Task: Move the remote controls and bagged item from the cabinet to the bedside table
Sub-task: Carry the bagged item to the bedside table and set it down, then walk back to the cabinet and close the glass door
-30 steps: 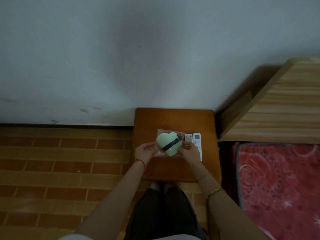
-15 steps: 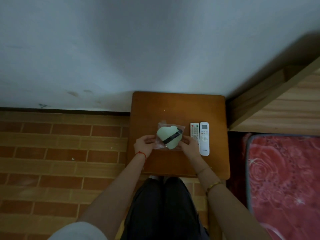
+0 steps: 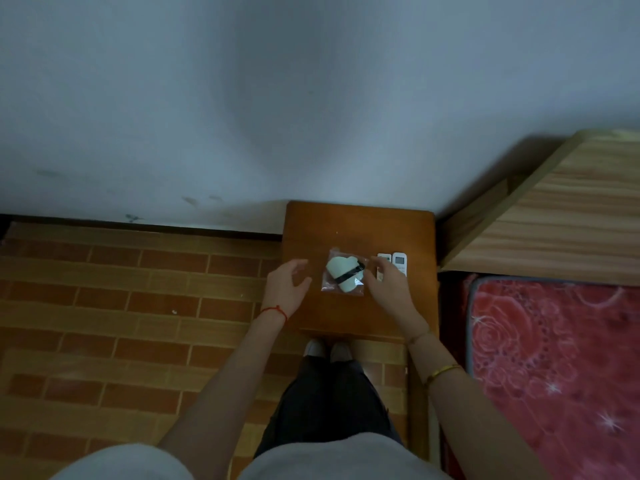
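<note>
With the bag [image 3: 344,274] flat on the bedside table [image 3: 360,226] beside both remotes [image 3: 393,263], left hand [image 3: 287,287] and right hand [image 3: 389,284] hover open and empty, so best lift clear without nudging anything.

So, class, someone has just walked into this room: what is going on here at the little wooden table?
A person stands over the bedside table, next to a bed with a red blanket. The bagged item, pale green with a black band, lies flat on the tabletop. Two white remote controls lie side by side just to its right. The left hand and right hand are open on either side of the bag, holding nothing.
</note>
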{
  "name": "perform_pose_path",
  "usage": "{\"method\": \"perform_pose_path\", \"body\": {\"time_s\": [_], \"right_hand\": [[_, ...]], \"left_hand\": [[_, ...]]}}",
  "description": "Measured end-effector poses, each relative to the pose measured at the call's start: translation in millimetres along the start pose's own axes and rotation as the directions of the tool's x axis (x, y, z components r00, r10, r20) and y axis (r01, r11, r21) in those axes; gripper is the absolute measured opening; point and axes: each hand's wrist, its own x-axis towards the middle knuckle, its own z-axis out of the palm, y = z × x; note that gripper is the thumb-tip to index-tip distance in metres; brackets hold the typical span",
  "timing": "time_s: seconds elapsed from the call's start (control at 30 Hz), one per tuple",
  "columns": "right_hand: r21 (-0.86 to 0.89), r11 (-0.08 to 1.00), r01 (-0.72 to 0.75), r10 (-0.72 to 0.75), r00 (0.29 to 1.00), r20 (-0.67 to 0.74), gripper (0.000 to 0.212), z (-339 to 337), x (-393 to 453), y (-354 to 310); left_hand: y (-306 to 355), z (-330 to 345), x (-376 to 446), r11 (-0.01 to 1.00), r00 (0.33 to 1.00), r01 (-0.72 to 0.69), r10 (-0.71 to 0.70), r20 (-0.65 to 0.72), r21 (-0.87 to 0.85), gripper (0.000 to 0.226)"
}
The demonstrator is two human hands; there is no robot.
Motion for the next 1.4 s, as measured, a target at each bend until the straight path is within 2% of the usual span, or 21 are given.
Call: {"method": "perform_pose_path", "body": {"time_s": [0.3, 0.4, 0.67, 0.83, 1.03, 1.23, 1.4], "right_hand": [[-0.206, 0.936, 0.286, -0.291, 0.957, 0.009, 0.041, -43, -86, -73], [-0.27, 0.897, 0.351, -0.351, 0.935, 0.049, 0.041, -43, -105, -86], [-0.287, 0.813, 0.507, -0.491, 0.861, 0.131, 0.044, -36, -138, -122], [-0.336, 0.678, 0.654, -0.602, 0.756, 0.257, 0.044, -22, -151, -151], [-0.292, 0.542, 0.788, -0.645, 0.613, 0.456, 0.044, 15, -181, -194], [-0.219, 0.399, 0.891, -0.647, 0.443, 0.621, 0.042, 72, -217, -234], [-0.178, 0.268, 0.947, -0.604, 0.309, 0.735, 0.041, 139, -251, -264]], "left_hand": [[47, -91, -104, 0.97, 0.976, -0.169, 0.19, -0.107, 0.175, 0.042], [48, -109, -133, 0.965, 0.964, -0.177, 0.21, -0.163, 0.195, 0.041], [33, -146, -188, 0.975, 0.925, -0.113, 0.174, -0.337, 0.193, 0.042], [15, -169, -224, 0.985, 0.878, -0.039, 0.113, -0.465, 0.167, 0.042], [-18, -184, -283, 0.994, 0.787, 0.091, -0.036, -0.616, 0.058, 0.04], [-63, -196, -340, 0.969, 0.665, 0.238, -0.209, -0.717, -0.062, 0.039], [-112, -212, -387, 0.929, 0.535, 0.319, -0.342, -0.772, -0.19, 0.039]]}}
